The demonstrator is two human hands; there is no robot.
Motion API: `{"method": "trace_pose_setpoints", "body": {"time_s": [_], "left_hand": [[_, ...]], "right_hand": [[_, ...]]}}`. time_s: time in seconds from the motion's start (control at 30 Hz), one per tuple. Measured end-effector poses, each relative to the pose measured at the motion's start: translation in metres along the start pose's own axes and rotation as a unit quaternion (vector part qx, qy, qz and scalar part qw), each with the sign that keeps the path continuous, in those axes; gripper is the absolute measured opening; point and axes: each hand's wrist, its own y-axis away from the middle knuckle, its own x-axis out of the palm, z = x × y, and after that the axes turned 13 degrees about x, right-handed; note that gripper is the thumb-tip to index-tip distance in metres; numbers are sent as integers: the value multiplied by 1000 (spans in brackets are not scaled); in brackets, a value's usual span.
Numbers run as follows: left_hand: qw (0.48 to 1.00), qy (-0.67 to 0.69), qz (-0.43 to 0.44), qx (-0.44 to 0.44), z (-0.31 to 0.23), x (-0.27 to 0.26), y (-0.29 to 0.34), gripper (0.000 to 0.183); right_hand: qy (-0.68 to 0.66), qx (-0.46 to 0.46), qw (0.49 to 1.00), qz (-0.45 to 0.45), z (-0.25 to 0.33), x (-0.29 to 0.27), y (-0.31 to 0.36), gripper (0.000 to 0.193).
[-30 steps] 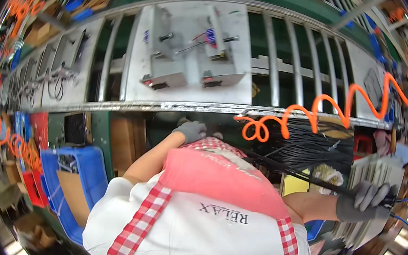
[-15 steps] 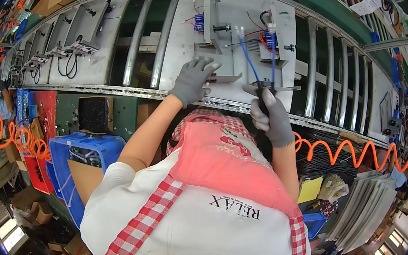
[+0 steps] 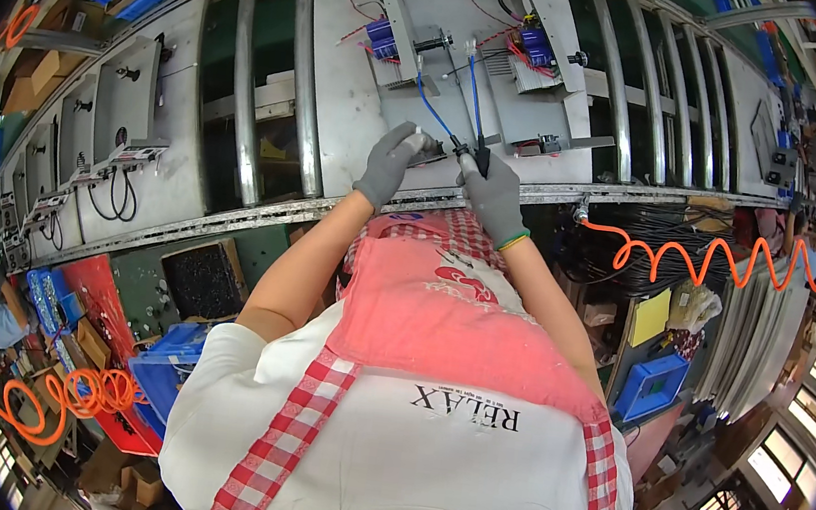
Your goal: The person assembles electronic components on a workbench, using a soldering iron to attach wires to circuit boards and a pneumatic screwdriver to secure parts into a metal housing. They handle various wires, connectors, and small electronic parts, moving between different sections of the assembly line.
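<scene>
Both hands wear grey gloves. My right hand (image 3: 495,197) is closed around a slim black part with two blue wires (image 3: 477,97) running from its top. The wires' free ends carry clear connector sleeves. My left hand (image 3: 388,164) has its fingers bent at the low front metal plate (image 3: 428,156) of the left grey chassis (image 3: 402,18); its fingertips are partly hidden. Inside that chassis sits a purple-blue component (image 3: 381,38) with thin red wires. A second grey chassis (image 3: 554,15) with a similar component (image 3: 534,45) stands to the right.
Both chassis stand on a pale board (image 3: 344,107) on a roller conveyor (image 3: 619,98). More grey housings (image 3: 129,87) stand along the line at left. An orange coiled hose (image 3: 699,263) hangs at right above black cables (image 3: 622,229). A blue bin (image 3: 177,355) stands at lower left.
My right hand has moved left with the black part and blue wires, close to my left hand. My left fingers have bent in at the plate. The whole view has tilted.
</scene>
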Motion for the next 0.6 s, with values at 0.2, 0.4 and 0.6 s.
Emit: {"method": "trace_pose_setpoints", "body": {"time_s": [0.2,0.4,0.6], "left_hand": [[996,-73,-48,-33,-8,15,-1,32],[971,-226,30,-73,-26,17,-7,30],[980,-151,44,-122,-15,9,-17,26]], "right_hand": [[65,-4,997,-41,-6,26,8,23],[76,-10,995,-59,5,24,14,23],[241,-45,964,-100,8,25,8,24]]}}
